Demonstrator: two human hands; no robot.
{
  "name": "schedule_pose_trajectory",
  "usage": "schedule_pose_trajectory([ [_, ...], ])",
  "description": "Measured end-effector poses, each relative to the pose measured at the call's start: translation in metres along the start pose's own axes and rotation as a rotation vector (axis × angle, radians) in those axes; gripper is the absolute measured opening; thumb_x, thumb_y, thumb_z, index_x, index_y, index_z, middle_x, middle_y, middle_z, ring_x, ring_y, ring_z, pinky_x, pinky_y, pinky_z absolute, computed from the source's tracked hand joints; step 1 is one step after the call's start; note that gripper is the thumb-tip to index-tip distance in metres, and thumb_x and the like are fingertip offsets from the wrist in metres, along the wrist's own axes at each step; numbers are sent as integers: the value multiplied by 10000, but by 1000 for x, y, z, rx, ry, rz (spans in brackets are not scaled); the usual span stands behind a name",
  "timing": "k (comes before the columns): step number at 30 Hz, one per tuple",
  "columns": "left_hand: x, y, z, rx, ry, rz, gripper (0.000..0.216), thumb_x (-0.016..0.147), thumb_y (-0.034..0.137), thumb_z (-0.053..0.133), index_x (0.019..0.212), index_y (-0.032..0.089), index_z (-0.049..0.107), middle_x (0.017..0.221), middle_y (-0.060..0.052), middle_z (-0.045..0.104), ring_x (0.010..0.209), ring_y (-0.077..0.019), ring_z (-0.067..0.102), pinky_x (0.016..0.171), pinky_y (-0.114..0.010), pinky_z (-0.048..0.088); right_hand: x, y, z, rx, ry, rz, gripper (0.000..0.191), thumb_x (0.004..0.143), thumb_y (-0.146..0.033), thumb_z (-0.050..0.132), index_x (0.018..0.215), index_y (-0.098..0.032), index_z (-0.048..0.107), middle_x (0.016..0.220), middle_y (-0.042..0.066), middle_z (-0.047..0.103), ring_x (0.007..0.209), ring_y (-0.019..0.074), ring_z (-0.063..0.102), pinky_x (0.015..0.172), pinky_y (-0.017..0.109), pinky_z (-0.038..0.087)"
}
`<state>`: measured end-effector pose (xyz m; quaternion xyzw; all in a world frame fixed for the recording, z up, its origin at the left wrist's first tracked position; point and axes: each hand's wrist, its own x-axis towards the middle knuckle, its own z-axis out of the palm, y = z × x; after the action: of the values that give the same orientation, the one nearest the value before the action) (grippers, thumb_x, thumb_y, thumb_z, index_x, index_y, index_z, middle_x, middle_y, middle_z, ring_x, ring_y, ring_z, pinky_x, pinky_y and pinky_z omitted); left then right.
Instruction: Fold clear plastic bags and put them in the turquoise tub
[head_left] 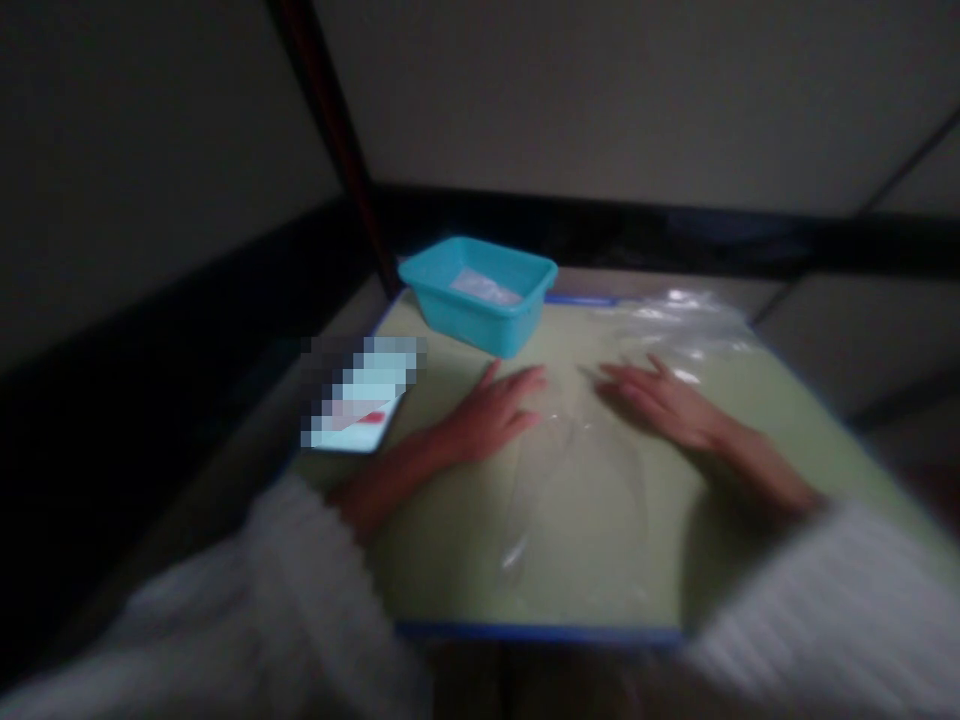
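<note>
Two hands face each other over the worktop (442, 530), the left hand (491, 415) and the right hand (667, 405), fingertips turned inward with a gap between them. The left is spread wide, thumb and fingers apart; the right is stretched out, one finger raised, and no grip shows in either. Blur hides whether the fingertips press on anything.

Between the hands and toward the person lies a clear film (581, 500), perhaps a bag, its far end in the gap and its body running toward the near edge. The left fingertips are at its upper left side, touching or just above it, I cannot tell which; the right fingertips are just beside its upper right side. It lies flat and centred, probably so that both hands reach it equally well.

Farther out, beyond the left hand, a blue tub (469, 325) stands upright near the far edge with a pale packet (484, 287) inside; that spot seems chosen to leave the middle to the film. Left of the left hand lies a phone (360, 430), its screen lit, perhaps set there for glancing at. More clear plastic (686, 320) lies crumpled beyond the right hand, toward the far right corner, seemingly kept apart from the flat piece.
</note>
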<state>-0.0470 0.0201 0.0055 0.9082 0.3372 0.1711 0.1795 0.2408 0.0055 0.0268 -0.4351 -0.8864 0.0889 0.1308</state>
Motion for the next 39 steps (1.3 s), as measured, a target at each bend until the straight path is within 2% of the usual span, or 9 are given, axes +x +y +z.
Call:
schedule_pose_trajectory([
  [8, -2, 3, 0, 113, 79, -99, 503, 904, 288, 409, 1367, 126, 296, 1363, -147, 491, 1329, -223, 370, 1147, -497, 27, 6, -1, 18, -25, 24, -36, 489, 967, -431, 253, 1390, -220, 379, 1406, 105, 470, 1305, 295, 405, 1073, 653, 165],
  [11, -4, 1, 0, 133, 109, -139, 472, 897, 267, 411, 1340, 127, 326, 1344, -143, 510, 1320, -225, 380, 1147, -499, 34, 1, -3, 10, 0, 79, -4, 481, 966, -426, 256, 1366, -222, 426, 1364, 85, 521, 1239, 284, 490, 1068, 576, 290],
  [15, -6, 0, 0, 136, 132, -159, 467, 895, 250, 412, 1326, 87, 337, 1342, -165, 503, 1317, -233, 383, 1150, -500, 57, -8, -6, -3, 25, 103, 66, 481, 965, -419, 265, 1349, -208, 464, 1254, 74, 616, 1119, 273, 591, 938, 471, 480],
  [23, -6, -3, 2, 158, 179, -146, 462, 880, 245, 452, 1306, 85, 378, 1314, -166, 529, 1266, -241, 450, 1139, -528, 120, -7, 1, 5, -132, 116, 16, 476, 968, -388, 250, 1268, -148, 532, 1233, 120, 622, 1091, 301, 602, 896, 507, 493],
  [25, -7, -1, 1, 142, 230, -77, 429, 874, 254, 466, 1272, 98, 428, 1296, -158, 546, 1247, -243, 469, 1137, -528, 144, -7, 2, 6, -147, 116, 18, 461, 968, -387, 259, 1273, -165, 524, 1216, 111, 633, 1082, 297, 607, 886, 504, 499],
  [28, -11, 12, 3, 89, 255, 188, 363, 874, 247, 468, 1212, 118, 502, 1241, -127, 593, 1203, -214, 512, 1136, -475, 214, -7, 3, 6, -154, 110, 25, 452, 968, -385, 268, 1286, -175, 511, 1220, 107, 631, 1100, 296, 595, 881, 490, 502],
  [32, -21, 43, 12, 27, 96, 596, 329, 899, 227, 416, 1153, 83, 567, 1183, -124, 638, 1166, -175, 548, 1107, -356, 317, -8, 4, 6, -170, 107, 12, 455, 968, -378, 274, 1313, -170, 486, 1220, 111, 632, 1118, 299, 584, 892, 494, 491],
  [35, -27, 65, 19, 51, -79, 693, 482, 928, 337, 372, 1295, 40, 468, 1397, -160, 453, 1338, -207, 369, 1137, -359, 265, -9, 5, 7, -205, 102, 3, 450, 966, -365, 274, 1304, -166, 494, 1263, 107, 606, 1116, 304, 584, 908, 503, 480],
  [39, -32, 78, 22, 89, -256, 671, 585, 930, 402, 350, 1389, 40, 349, 1494, -144, 288, 1399, -218, 240, 1162, -366, 189, -8, 5, 8, -240, 107, 21, 448, 963, -356, 278, 1298, -158, 501, 1271, 105, 601, 1112, 308, 588, 904, 497, 485],
])
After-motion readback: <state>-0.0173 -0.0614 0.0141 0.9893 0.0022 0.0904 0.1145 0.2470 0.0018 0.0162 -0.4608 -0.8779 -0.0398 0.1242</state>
